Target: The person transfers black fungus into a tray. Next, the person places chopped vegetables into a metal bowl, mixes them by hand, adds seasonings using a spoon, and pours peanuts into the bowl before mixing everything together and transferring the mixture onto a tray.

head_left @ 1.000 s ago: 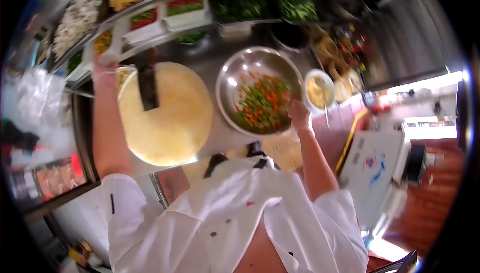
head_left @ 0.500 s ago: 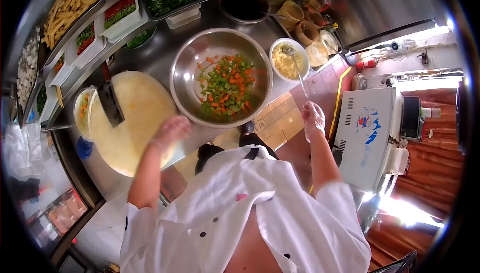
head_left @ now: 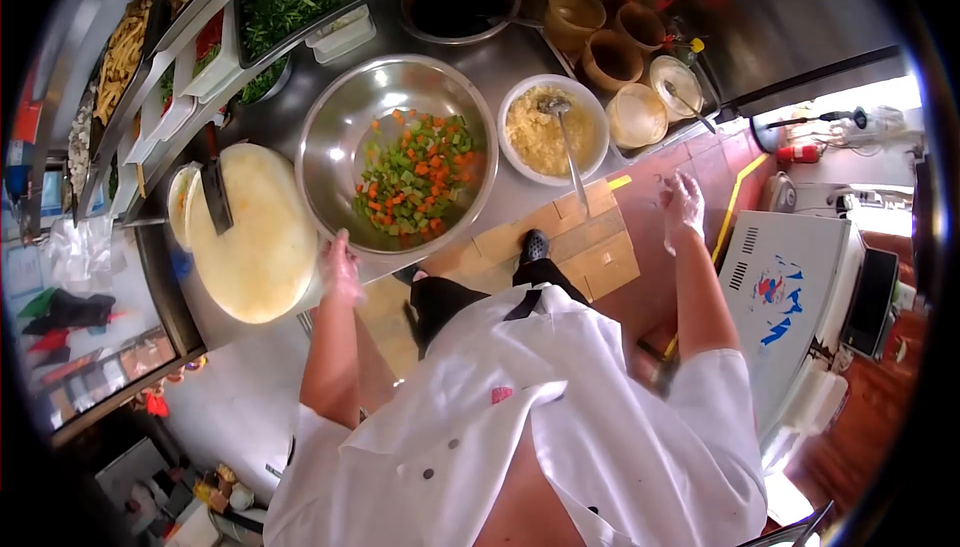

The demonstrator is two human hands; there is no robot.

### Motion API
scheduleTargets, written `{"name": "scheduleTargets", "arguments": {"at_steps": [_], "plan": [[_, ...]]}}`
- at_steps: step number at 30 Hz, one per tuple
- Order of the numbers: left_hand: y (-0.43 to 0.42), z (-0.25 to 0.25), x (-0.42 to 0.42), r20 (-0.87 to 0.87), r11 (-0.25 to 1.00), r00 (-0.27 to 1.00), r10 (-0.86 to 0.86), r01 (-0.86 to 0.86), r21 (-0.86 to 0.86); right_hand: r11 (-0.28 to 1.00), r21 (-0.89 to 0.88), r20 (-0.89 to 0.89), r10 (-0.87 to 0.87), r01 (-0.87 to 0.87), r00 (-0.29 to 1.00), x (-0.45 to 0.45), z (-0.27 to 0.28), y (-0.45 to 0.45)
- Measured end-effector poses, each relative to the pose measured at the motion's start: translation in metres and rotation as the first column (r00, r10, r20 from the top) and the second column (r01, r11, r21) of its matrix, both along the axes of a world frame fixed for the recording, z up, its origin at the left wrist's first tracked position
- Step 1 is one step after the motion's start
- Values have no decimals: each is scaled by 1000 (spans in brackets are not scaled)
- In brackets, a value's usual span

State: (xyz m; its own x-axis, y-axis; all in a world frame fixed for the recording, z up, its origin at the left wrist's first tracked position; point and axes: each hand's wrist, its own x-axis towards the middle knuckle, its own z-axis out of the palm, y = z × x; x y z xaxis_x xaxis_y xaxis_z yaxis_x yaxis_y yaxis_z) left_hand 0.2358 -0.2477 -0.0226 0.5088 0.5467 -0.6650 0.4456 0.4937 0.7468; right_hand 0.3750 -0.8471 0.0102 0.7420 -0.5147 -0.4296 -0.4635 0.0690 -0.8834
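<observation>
A large steel mixing bowl [head_left: 322, 112] holds diced carrot and green vegetable pieces [head_left: 415, 177]. At its lower left rim is my left hand [head_left: 341, 272], in a clear plastic glove, fingers stretched toward the edge; whether it touches the metal I cannot tell. My right hand [head_left: 683, 211], gloved the same way, hangs in the air over the floor with its fingers loosely apart and nothing in them. Nearest to it on the counter is a white bowl [head_left: 506, 152] of pale yellow minced food, in which a metal spoon [head_left: 572, 152] rests.
A round cutting board [head_left: 260, 247] with a cleaver [head_left: 214, 192] on it lies left of the mixing bowl. Behind stand a pan of dark liquid [head_left: 455, 5], several jars [head_left: 612, 59] and trays of greens [head_left: 300, 2]. Flattened cardboard [head_left: 590, 252] covers floor beside a white appliance [head_left: 770, 297].
My left hand has gone from above the cutting board to the mixing bowl's rim. My right hand has moved further right, away from the white bowl. The view has shifted and turned slightly.
</observation>
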Motion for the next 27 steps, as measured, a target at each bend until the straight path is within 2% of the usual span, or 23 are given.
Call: {"name": "scheduleTargets", "arguments": {"at_steps": [4, 5, 6, 8, 9, 11, 12, 13, 16, 19, 22, 25, 27], "plan": [[-54, 18, -5, -29, 972, 991, 129, -121, 203, 999, 16, 86, 41, -42, 996, 48, -8, -37], [-63, 20, -10, -52, 901, 999, 17, 7, 434, 997, -23, 101, 74, -72, 992, 59, -9, -45], [-72, 21, -15, -112, 755, 992, -52, 112, 646, 998, 12, 146, 59, -62, 987, 65, -3, -43], [-92, 29, -11, -213, 334, 955, -208, 274, 902, 993, 115, 147, 22, -39, 989, 73, 7, -40], [-99, 35, -1, -119, 230, 891, -438, 239, 943, 992, 111, 122, 43, -56, 992, 71, 6, -39], [-119, 46, 30, -125, 462, 746, -654, 525, 715, 990, 96, 79, 94, -102, 992, 68, 4, -36], [-129, 50, 49, -239, 276, 652, -720, 585, 763, 988, 119, 64, 92, -99, 994, 66, 2, -33], [-140, 58, 73, -444, 79, 509, -737, 718, 692, 985, 141, 49, 89, -96, 995, 60, -1, -30], [-152, 28, 121, -616, -148, 262, -743, 833, 534, 981, 168, 6, 99, -99, 995, 42, -12, -31], [-168, 13, 140, -679, -119, 290, -675, 864, 489, 993, 98, -61, 79, -73, 995, 25, -4, -29], [-180, 11, 150, -704, -117, 302, -644, 870, 480, 992, 121, -88, 43, -32, 995, 11, -1, -39], [-176, -3, 158, -745, -183, 249, -619, 877, 445, 992, 118, -83, -29, 38, 996, 3, -4, -49], [-180, 10, 161, -767, -189, 228, -600, 891, 412, 991, 117, -63, -64, 71, 996, -1, -6, -50]]}}
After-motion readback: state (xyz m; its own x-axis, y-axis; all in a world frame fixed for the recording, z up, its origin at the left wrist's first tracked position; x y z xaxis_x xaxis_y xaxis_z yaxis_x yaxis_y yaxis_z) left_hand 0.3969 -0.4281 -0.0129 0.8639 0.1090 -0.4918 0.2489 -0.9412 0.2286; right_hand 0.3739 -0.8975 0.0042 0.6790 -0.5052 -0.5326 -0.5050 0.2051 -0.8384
